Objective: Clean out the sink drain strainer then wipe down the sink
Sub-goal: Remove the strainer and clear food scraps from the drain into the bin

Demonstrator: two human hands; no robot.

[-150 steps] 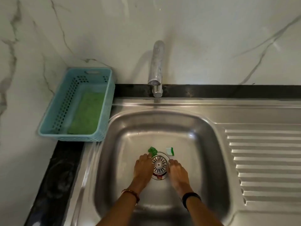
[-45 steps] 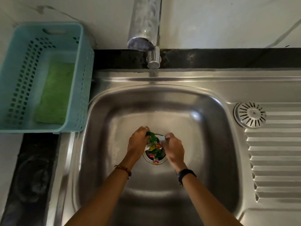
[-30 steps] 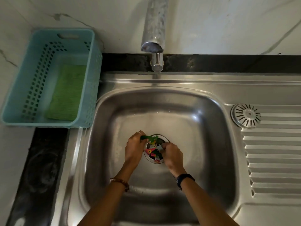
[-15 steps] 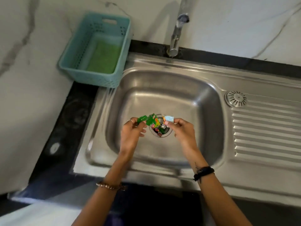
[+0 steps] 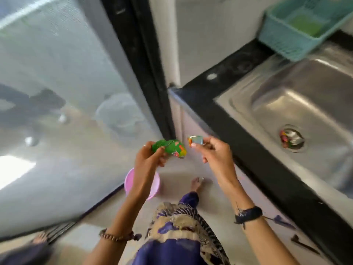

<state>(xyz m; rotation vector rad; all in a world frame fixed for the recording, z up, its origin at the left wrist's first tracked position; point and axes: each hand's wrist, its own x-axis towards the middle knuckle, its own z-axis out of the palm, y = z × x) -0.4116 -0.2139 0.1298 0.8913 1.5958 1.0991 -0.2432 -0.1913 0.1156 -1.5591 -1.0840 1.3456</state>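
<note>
My left hand grips crumpled green wrappers and is held over the floor, left of the counter. A small silvery wrapper scrap is pinched in my right hand beside it. Both hands hover above a pink bucket on the floor. The steel sink lies to the right, and its open drain still holds colourful scraps. The strainer lid is out of view.
A teal basket with a green scrub pad stands at the sink's far corner. The black counter edge runs diagonally on the right. A mesh door fills the left. My foot stands by the bucket.
I have turned left, away from the sink. Both hands have carried their wrappers out of the basin and now hold them over the pink bucket on the floor.
</note>
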